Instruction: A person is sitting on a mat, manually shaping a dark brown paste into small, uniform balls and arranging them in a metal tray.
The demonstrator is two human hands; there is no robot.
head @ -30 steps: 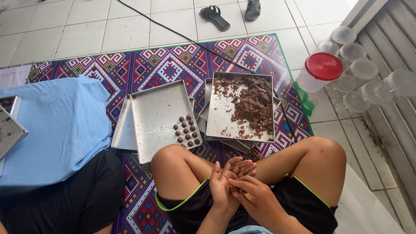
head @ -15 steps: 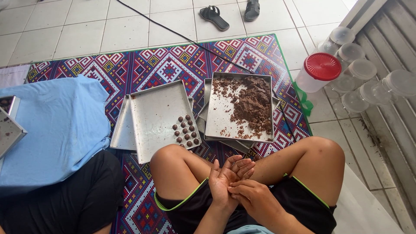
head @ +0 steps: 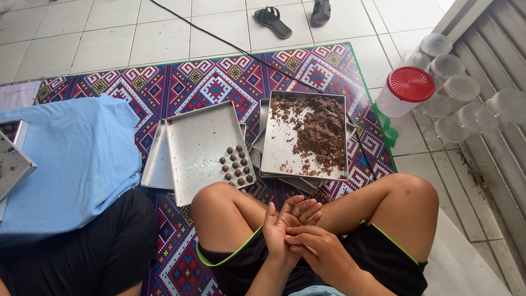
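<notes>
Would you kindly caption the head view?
Palms of left hand and right hand pressed together above trays of brown balls.

Roughly twelve brown balls (head: pixel 235 164), two sandals (head: pixel 273 21), one red-lidded jar (head: pixel 404 91)

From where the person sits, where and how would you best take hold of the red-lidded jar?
Grip the red-lidded jar around its clear body just under the lid, coming from its left, the mat side. It leans, lid wider than the body, and more jars crowd its right, so that side is probably too tight.
</notes>
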